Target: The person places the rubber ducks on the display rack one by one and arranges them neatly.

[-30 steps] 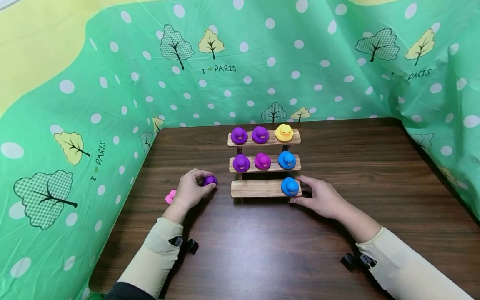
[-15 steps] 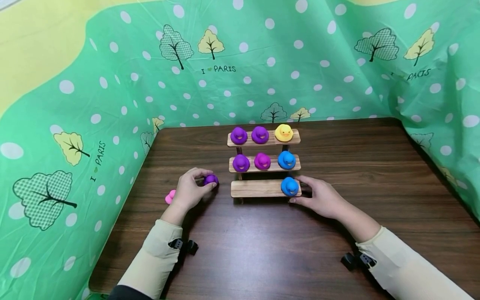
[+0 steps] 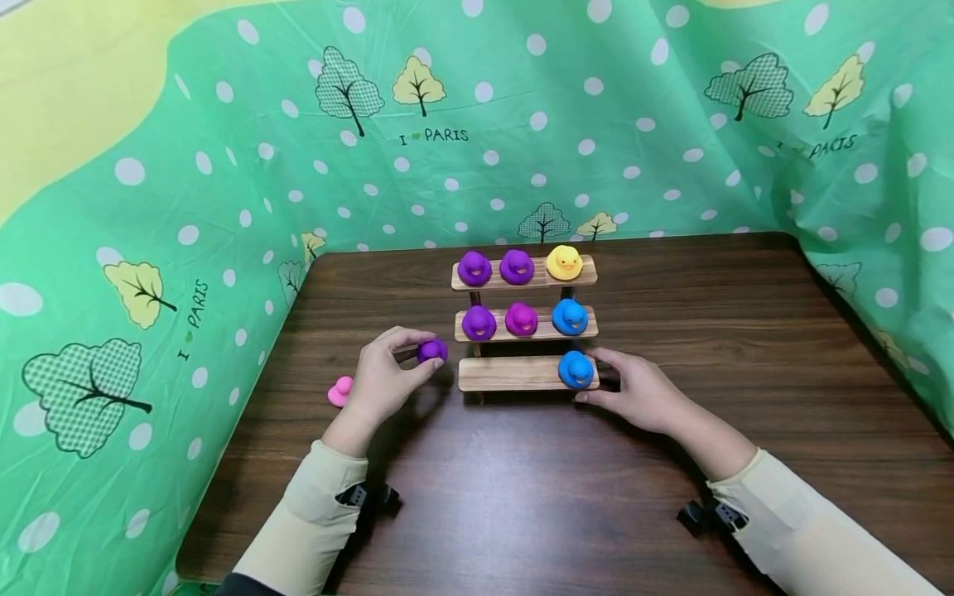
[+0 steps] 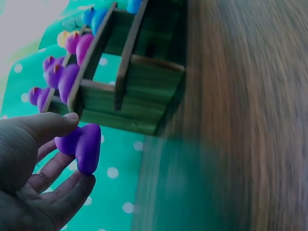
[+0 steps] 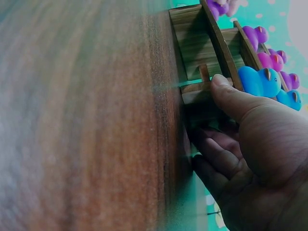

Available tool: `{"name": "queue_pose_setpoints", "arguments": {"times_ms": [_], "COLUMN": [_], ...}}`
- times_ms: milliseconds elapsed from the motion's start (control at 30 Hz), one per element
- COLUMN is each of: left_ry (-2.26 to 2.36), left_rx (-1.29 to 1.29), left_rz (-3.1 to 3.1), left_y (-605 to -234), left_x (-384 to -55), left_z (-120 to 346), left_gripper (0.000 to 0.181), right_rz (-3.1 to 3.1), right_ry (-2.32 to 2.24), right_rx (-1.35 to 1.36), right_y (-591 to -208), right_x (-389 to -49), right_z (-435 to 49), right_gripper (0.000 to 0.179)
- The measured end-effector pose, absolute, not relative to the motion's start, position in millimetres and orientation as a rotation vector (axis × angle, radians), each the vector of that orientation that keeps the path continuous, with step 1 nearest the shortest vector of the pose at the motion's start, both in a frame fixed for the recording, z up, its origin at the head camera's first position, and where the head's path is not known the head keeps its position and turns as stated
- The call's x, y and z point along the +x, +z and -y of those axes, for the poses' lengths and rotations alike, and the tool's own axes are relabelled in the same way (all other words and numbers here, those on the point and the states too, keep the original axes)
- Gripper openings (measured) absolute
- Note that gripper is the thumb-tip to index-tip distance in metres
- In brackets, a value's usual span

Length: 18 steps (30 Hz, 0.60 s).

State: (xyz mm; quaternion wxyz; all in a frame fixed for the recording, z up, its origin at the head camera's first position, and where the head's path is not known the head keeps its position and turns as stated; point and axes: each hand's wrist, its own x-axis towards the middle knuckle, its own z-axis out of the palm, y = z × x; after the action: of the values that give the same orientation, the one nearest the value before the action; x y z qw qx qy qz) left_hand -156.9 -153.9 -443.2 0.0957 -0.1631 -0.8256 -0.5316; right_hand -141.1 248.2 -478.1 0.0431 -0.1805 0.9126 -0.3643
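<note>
My left hand (image 3: 383,379) pinches a purple rubber duck (image 3: 432,351) between thumb and fingers, just left of the three-tier wooden stand (image 3: 507,376). In the left wrist view the held duck (image 4: 87,148) is well off the tabletop. At the stand's right end my right hand (image 3: 643,392) grips the lowest tier, with the thumb at the front edge and the fingers behind. A blue duck (image 3: 575,369) sits on that tier beside the fingertips. The middle tier bears a purple duck (image 3: 479,323), a magenta duck (image 3: 521,319) and another blue duck (image 3: 570,317).
Two purple ducks (image 3: 474,269) and a yellow duck (image 3: 564,263) stand on the top tier. A pink duck (image 3: 340,391) lies on the dark wooden table (image 3: 477,513), left of my left hand. Green dotted cloth (image 3: 477,149) surrounds the table at the back and sides.
My left hand has lifted slightly and shifted right toward the stand with the purple duck, uncovering more of the pink duck. My right hand stays at the stand's end.
</note>
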Motion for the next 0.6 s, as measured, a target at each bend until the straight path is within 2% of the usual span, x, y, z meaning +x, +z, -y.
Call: {"name": "queue_pose_setpoints", "arguments": {"times_ms": [600], "left_ry": [-1.612], "left_rx": [-0.59], "left_rz": [2.403], "left_y": [-431.3], "left_x": [-139.3], "left_z": [122.1], "left_gripper": [0.031], "right_rz": [-2.807], "right_ry": [-1.102], "right_rx": [-0.563], "right_y": [-478.3], "right_x": [-140.5], "right_z": [-248.0], "right_gripper": [0.067]}}
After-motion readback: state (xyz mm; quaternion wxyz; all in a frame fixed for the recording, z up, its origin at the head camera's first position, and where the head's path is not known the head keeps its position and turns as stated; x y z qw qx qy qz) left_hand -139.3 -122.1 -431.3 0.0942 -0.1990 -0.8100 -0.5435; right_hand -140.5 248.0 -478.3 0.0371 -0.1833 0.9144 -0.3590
